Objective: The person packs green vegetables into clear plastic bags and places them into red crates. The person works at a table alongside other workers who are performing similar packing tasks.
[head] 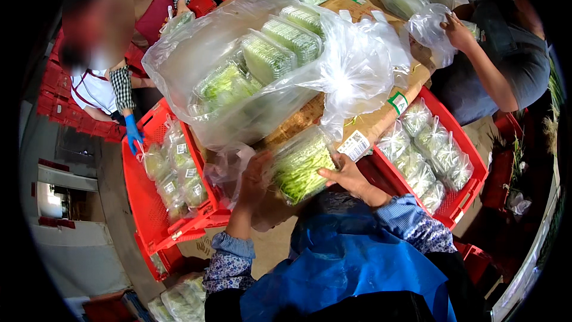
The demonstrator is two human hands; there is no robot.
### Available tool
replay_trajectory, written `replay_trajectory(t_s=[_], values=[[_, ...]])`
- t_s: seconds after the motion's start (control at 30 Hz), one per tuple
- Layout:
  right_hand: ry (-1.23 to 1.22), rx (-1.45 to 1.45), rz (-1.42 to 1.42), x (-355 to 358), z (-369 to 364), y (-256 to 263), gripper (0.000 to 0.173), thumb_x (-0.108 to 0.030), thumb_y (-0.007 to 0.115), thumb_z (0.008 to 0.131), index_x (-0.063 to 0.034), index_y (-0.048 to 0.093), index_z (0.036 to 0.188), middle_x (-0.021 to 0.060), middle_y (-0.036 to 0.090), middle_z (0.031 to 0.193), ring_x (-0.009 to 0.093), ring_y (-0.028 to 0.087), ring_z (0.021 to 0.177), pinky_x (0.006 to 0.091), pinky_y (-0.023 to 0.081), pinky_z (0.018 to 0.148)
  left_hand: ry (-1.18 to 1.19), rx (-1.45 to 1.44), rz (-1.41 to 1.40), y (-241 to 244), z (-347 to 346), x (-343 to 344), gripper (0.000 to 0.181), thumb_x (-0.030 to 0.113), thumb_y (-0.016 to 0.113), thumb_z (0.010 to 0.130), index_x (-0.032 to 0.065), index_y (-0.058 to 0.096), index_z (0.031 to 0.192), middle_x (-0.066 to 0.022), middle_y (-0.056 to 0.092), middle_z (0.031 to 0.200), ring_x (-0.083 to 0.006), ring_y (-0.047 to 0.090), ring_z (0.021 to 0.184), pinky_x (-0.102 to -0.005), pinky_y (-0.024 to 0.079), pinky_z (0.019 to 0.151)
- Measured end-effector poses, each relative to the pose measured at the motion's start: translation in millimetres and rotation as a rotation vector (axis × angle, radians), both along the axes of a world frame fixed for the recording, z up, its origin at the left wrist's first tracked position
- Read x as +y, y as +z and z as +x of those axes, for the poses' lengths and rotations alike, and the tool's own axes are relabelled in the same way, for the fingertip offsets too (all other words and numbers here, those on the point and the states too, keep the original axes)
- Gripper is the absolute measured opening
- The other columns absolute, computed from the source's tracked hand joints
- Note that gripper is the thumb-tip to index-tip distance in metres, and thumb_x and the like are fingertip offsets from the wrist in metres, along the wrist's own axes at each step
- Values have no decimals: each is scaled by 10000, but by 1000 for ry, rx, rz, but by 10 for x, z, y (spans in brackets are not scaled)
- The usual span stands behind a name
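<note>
Just above my lap I hold a clear plastic box of pale green sprouts, tilted so that the stems face me. My right hand grips its right edge, the thumb over the near face. At its left side is my left hand, partly in shadow, its fingers against the box. A thin clear plastic bag hangs beside the left hand. Beyond the box lies a large open clear bag holding several similar boxes; its bunched end spreads to the right.
Cardboard covers the work surface. Red crates with bagged greens stand at left and right. A co-worker's blue-gloved hand reaches to the left crate. Another co-worker's hand holds a clear bag at upper right. More bagged greens lie lower left.
</note>
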State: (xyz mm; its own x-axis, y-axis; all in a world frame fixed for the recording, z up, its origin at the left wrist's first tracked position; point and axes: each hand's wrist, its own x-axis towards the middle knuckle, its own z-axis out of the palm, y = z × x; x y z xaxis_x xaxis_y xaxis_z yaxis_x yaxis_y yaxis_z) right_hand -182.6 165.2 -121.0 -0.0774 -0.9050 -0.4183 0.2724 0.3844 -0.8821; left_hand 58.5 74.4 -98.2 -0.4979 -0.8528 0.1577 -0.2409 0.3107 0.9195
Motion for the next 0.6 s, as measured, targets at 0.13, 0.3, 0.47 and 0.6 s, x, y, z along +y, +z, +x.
replay_trajectory(t_s=[0.13, 0.3, 0.47, 0.6], values=[[77, 81, 6, -185, 36, -165, 560, -281, 766, 702, 69, 478, 1031, 98, 576, 866, 129, 567, 679, 223, 478, 523, -47, -138, -122, -268, 98, -23, 497, -116, 413, 738, 64, 502, 1192, -177, 418, 1281, -305, 399, 1209, -345, 303, 1014], [14, 71, -106, -95, 51, -136, 625, -189, 753, 720, 96, 427, 1171, 126, 583, 999, 143, 577, 802, 245, 488, 671, -68, -244, -122, -165, 127, 252, 574, -112, 416, 722, 87, 444, 1260, -183, 290, 1378, -318, 293, 1284, -369, 261, 1038], [12, -26, -47, 19, 43, 25, 601, -93, 725, 734, 75, 405, 1214, 144, 539, 1130, 188, 519, 1036, 285, 434, 883, -39, -233, -72, -183, 223, 529, 538, -48, 471, 766, 78, 413, 1286, -174, 265, 1395, -289, 268, 1297, -371, 225, 1051], [74, -6, -7, 87, -32, 114, 556, -96, 706, 751, 69, 420, 1199, 139, 567, 1061, 164, 568, 903, 265, 478, 801, 22, -55, -76, -200, 176, 726, 597, -24, 519, 700, 88, 411, 1277, -181, 286, 1371, -326, 292, 1274, -382, 248, 1045]])
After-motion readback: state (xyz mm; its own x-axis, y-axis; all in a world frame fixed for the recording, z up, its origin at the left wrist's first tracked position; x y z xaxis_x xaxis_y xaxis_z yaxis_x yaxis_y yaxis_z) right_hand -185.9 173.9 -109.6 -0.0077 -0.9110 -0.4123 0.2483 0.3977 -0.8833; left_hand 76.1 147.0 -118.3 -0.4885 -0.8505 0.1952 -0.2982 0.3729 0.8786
